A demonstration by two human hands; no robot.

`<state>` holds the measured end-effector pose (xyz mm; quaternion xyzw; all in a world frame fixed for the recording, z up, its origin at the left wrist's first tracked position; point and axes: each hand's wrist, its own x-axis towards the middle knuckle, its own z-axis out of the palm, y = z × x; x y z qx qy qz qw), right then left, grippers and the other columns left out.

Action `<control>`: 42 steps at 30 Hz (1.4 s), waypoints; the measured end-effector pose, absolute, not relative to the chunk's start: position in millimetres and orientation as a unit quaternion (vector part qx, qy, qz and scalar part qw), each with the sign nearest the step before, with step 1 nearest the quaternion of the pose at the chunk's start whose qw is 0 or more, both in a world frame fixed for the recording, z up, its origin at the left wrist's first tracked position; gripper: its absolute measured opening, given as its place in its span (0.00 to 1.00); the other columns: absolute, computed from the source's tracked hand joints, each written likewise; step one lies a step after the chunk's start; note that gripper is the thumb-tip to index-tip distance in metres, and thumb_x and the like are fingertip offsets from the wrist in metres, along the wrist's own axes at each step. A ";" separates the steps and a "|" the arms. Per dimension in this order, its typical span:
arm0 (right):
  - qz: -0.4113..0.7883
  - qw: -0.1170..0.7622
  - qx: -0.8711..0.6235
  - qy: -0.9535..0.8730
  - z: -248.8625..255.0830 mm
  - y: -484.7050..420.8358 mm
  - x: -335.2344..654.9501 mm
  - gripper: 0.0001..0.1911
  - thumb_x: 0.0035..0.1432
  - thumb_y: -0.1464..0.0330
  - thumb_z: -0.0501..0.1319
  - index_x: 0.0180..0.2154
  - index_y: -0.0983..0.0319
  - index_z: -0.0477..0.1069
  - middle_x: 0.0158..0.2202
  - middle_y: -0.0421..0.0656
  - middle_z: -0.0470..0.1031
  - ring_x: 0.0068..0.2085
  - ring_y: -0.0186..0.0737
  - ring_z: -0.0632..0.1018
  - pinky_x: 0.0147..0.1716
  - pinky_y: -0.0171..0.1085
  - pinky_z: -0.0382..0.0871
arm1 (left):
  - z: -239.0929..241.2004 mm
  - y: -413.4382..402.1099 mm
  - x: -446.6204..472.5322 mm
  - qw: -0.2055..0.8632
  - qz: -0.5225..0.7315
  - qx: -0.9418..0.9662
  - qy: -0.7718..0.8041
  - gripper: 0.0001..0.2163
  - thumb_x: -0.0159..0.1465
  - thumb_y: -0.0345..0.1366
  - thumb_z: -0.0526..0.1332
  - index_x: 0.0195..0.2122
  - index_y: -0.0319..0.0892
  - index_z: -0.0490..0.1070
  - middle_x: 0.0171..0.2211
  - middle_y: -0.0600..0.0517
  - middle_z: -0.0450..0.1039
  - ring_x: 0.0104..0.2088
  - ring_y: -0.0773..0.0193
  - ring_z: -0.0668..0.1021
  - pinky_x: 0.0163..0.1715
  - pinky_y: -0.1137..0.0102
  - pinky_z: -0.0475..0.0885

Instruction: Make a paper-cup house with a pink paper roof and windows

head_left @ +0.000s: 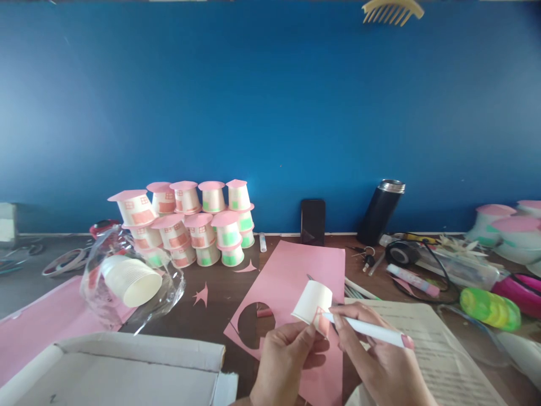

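Observation:
A white paper cup (315, 299) lies tilted on its side in my left hand (287, 358), whose thumb and fingers close around its rim. On the cup's side is a reddish patch with window-like lines. My right hand (376, 349) grips a white marker (372, 328) with a pink end, its tip at those red lines. Fingers of the right hand also come close to the cup. Beneath both hands lies a pink paper sheet (304, 265) with a round hole cut in it. A small red piece (265, 312) rests at the hole.
Stacked decorated cups (198, 228) with pink tops stand at the left back. Nearer are plain nested cups (131, 279) in clear plastic and a white box lid (139, 366). A phone (313, 221), a black flask (380, 211), keys (367, 256) and a green-yellow bottle (490, 308) sit behind and right.

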<state>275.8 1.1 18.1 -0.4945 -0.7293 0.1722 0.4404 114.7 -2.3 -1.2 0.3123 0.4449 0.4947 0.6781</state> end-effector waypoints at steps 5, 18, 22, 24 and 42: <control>0.166 0.443 -0.498 -0.727 17.9 0.5 275.6 0.08 0.66 0.62 0.56 0.39 0.57 0.72 0.34 0.41 0.78 0.30 0.37 0.80 0.31 0.32 0.75 | -6.0 -1.7 114.3 0.680 0.491 0.316 0.443 0.26 0.48 0.56 0.72 0.33 0.34 0.83 0.29 0.41 0.80 0.34 0.56 0.81 0.34 0.68 0.76; 0.167 0.449 -0.495 -0.725 17.7 0.9 273.4 0.08 0.67 0.63 0.56 0.41 0.57 0.72 0.34 0.41 0.77 0.32 0.38 0.81 0.30 0.31 0.75 | 2.4 -2.4 114.8 0.677 0.484 0.325 0.448 0.25 0.47 0.56 0.72 0.31 0.35 0.83 0.28 0.42 0.80 0.34 0.56 0.81 0.34 0.68 0.75; 0.158 0.449 -0.496 -0.727 18.6 1.5 273.9 0.08 0.66 0.63 0.56 0.40 0.57 0.72 0.32 0.41 0.77 0.31 0.38 0.80 0.29 0.32 0.75 | 0.1 -2.1 114.5 0.677 0.483 0.327 0.449 0.25 0.47 0.56 0.72 0.32 0.35 0.83 0.29 0.41 0.80 0.34 0.56 0.81 0.34 0.68 0.75; 0.150 0.445 -0.486 -0.737 21.0 0.5 273.1 0.08 0.66 0.63 0.56 0.38 0.57 0.72 0.31 0.40 0.77 0.29 0.38 0.80 0.30 0.33 0.76 | -1.0 -1.9 113.8 0.676 0.483 0.328 0.449 0.26 0.48 0.56 0.71 0.33 0.35 0.83 0.29 0.41 0.80 0.35 0.56 0.81 0.35 0.68 0.76; 0.161 0.453 -0.472 -0.739 26.0 -3.6 266.2 0.08 0.65 0.62 0.57 0.37 0.56 0.74 0.33 0.40 0.79 0.32 0.39 0.81 0.33 0.33 0.77 | -4.8 -1.6 112.1 0.672 0.478 0.337 0.454 0.26 0.49 0.57 0.70 0.33 0.35 0.82 0.30 0.42 0.80 0.35 0.57 0.80 0.36 0.68 0.76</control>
